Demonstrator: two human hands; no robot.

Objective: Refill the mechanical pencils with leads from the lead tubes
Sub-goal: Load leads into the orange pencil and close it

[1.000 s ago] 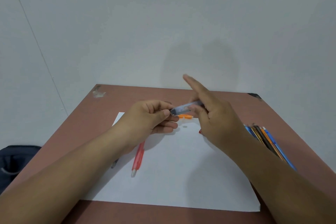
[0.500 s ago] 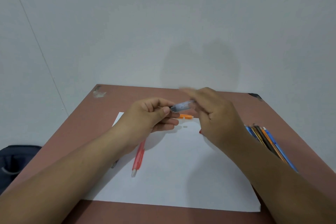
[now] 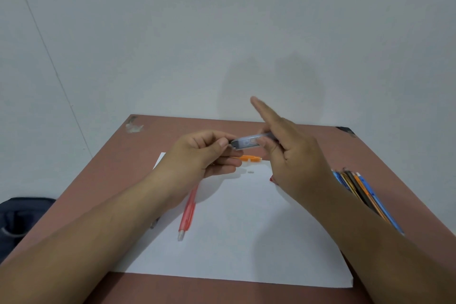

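Left hand [image 3: 197, 153] pinches the dark end of the clear lead tube [image 3: 249, 142]; right hand [image 3: 293, 155] at three o'clock grips its other end, index finger outstretched.

Plain room: desk [image 3: 103, 180], bare wall [image 3: 222, 32]

1 view only, head-mounted, wide-angle. It looks forward and down from above the near edge of the counter [image 3: 370, 150], facing the wall [image 3: 222, 32] at 12 o'clock. Both forearms enter from 6 o'clock, close to the lens. The white sheet [image 3: 246, 242] fills the lower centre; no 2nd view overlaps.
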